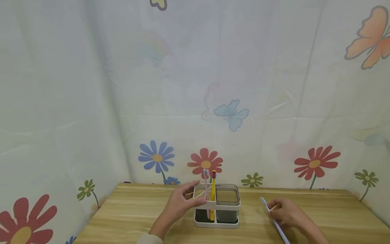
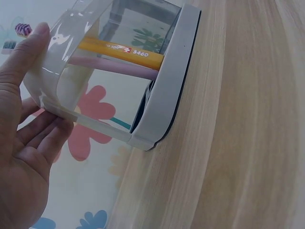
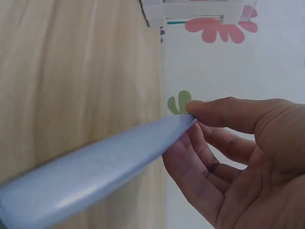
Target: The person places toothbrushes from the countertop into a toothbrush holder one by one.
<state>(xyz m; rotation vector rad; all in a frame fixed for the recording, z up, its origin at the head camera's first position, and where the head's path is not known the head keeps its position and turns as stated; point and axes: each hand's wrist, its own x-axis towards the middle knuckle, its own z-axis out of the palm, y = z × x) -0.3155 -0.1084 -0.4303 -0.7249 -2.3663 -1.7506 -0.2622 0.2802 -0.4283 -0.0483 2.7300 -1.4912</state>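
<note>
My left hand grips the upper left side of a white toothbrush holder, thumb at the front of the rim and fingers round the back. The holder stands upright on the table. In its left part stand a pink toothbrush and a yellow toothbrush, bristles up; a clear grey cup sits in its right part. To the right of it, my right hand pinches a light-blue toothbrush between thumb and fingers. In the right wrist view its broad handle slants toward the lower left.
The wooden table reaches back to a pale curtain printed with flowers and butterflies. More curtain hangs along the left side and at the right edge.
</note>
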